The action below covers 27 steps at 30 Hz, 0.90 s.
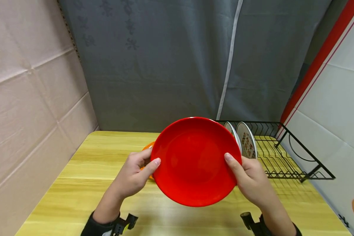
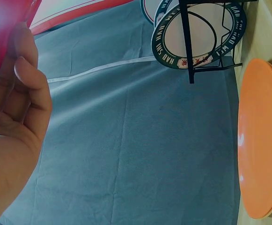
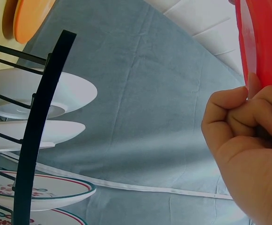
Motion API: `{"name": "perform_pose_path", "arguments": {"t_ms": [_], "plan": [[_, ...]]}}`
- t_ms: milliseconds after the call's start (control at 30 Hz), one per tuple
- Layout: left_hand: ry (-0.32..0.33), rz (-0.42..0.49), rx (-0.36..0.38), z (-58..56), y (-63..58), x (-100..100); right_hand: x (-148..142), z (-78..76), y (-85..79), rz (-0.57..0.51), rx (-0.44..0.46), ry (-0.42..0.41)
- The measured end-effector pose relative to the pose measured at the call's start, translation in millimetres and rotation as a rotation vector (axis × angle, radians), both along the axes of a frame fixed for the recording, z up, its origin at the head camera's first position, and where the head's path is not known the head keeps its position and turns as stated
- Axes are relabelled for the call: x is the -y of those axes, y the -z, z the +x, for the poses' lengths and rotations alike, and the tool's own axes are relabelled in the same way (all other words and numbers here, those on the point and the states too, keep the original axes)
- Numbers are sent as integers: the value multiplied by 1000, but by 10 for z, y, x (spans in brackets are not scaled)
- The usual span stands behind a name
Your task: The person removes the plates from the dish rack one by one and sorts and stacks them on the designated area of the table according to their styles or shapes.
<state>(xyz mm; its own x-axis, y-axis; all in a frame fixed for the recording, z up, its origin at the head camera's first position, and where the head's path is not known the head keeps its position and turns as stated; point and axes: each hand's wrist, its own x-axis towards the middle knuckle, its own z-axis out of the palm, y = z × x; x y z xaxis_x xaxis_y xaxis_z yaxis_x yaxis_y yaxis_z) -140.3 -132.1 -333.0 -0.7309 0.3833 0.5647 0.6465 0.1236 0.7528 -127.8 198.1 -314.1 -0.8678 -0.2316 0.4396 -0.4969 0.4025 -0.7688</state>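
Observation:
Both hands hold up a round red plate [image 1: 196, 162], its inner face tilted toward the head camera. At its left rim the left hand [image 1: 135, 172] grips with the thumb over the front and fingers behind. The right hand [image 1: 250, 177] grips the opposite rim the same way. In the left wrist view the red plate [image 2: 7, 35] shows only as a sliver by the left fingers; the right wrist view catches its edge [image 3: 264, 44] at the right fingers. Behind it, an orange plate [image 1: 147, 147] is mostly hidden in the head view.
A black wire dish rack [image 1: 283, 164] stands on the right of the wooden table [image 1: 85, 186]. Several white plates, one patterned plate [image 1: 246, 141] among them, stand upright in it. The orange plate [image 2: 262, 140] lies on the table left of the rack. A grey curtain [image 1: 165, 65] hangs behind.

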Motion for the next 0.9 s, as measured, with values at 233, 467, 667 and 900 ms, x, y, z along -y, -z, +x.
{"name": "perform_pose_path", "arguments": {"t_ms": [233,467,667,900], "plan": [[-10,-2,0,-3,2,6,0,-4,3,12,21,-4],[-53,-22,-14,-18,-5,-12,-16,-25,38,12,17,1],[-75,-41,13,-25,-8,-20,-14,-30,47,25,9,17],[-63,-34,30,-31,-15,-11,7,-4,16,46,36,20]]}}
